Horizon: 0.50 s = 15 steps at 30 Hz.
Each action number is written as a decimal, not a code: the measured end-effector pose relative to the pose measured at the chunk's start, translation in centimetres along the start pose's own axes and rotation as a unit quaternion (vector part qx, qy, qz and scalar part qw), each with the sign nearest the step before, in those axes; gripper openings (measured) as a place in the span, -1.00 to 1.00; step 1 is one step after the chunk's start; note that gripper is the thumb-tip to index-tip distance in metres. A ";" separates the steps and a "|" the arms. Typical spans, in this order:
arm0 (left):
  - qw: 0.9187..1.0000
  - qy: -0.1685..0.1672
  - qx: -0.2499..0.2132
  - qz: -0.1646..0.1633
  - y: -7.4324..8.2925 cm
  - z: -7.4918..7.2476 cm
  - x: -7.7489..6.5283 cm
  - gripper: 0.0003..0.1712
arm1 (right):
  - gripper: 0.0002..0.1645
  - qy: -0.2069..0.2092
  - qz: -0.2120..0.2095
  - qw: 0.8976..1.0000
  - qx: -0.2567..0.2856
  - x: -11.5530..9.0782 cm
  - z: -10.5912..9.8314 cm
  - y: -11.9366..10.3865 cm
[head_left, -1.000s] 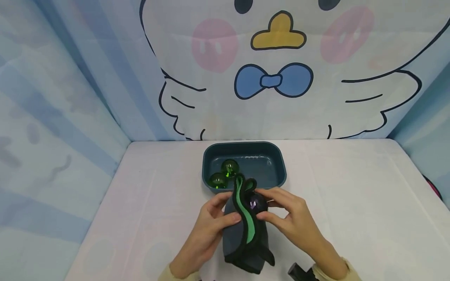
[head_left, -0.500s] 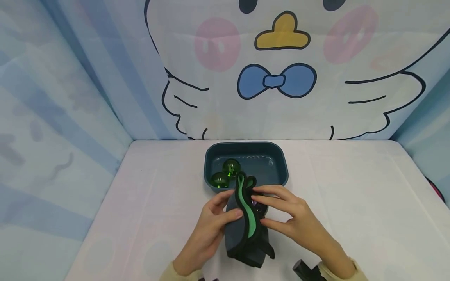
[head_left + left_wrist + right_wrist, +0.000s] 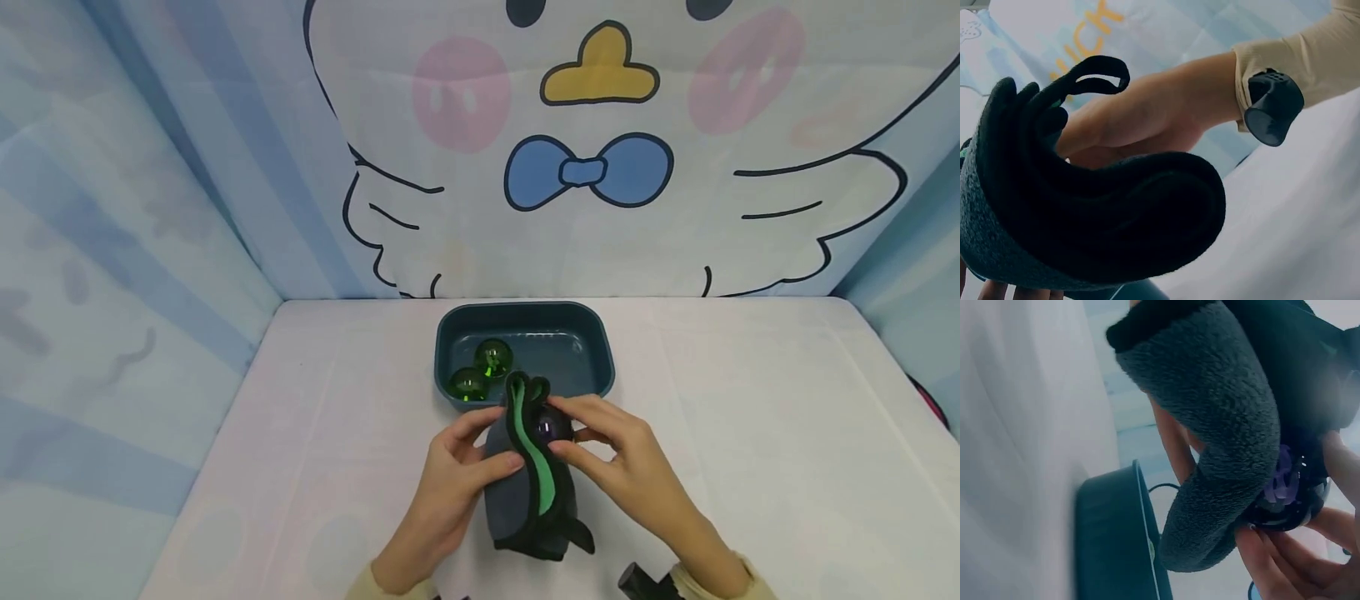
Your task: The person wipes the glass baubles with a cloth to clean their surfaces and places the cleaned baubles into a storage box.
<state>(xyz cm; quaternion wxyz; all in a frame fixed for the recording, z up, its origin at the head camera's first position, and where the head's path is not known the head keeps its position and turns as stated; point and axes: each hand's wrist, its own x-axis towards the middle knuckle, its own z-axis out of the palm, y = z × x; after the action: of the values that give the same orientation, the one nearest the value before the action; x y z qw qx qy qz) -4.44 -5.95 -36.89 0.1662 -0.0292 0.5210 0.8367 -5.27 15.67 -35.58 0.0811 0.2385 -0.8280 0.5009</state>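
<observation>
My left hand (image 3: 452,479) grips a folded dark grey fleece cloth (image 3: 506,500) with black edging and a green strip, its thumb on the near face. At the cloth's right side my right hand (image 3: 626,458) pinches a dark, glassy ball (image 3: 552,425) between thumb and fingers. Purple shows inside that ball (image 3: 1285,487) in the right wrist view, where it presses against the fleece. From the left wrist view the cloth (image 3: 1116,219) appears rolled over in thick layers, a thin loop (image 3: 1104,69) sticking out. Most left fingers are hidden behind it.
Just beyond the hands stands a dark teal tray (image 3: 600,333). Two clear green balls (image 3: 492,358) lie in its left part. A white cloth covers the table (image 3: 337,433), and printed curtains (image 3: 225,167) enclose the back and sides. Black wrist devices (image 3: 641,581) show at the sleeves.
Half a second ago my right fingers were spread over the ball, partly covering it; now they pinch it at its right side and more of it shows. The left hand keeps its grip.
</observation>
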 end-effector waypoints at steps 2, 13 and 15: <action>1.000 0.001 -0.006 0.000 0.0 0.0 0.0 -0.40 | -0.46 0.013 -0.008 1.000 -0.018 0.1 0.1 0.0; 1.000 -0.004 -0.016 0.004 0.3 0.0 -0.1 -0.40 | -0.24 -0.042 -0.139 0.989 -0.032 0.1 -1.1 -0.3; 1.000 -0.009 -0.014 -0.001 0.4 0.0 -0.2 -0.39 | -0.18 -0.059 -0.151 0.986 -0.034 0.1 -1.4 -0.2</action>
<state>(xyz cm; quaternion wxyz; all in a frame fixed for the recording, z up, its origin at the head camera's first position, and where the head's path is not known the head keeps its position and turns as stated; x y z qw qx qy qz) -4.39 -6.16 -36.52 0.1713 -0.0241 0.5074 0.8442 -5.41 16.77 -34.71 0.1149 0.3875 -0.8023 0.4393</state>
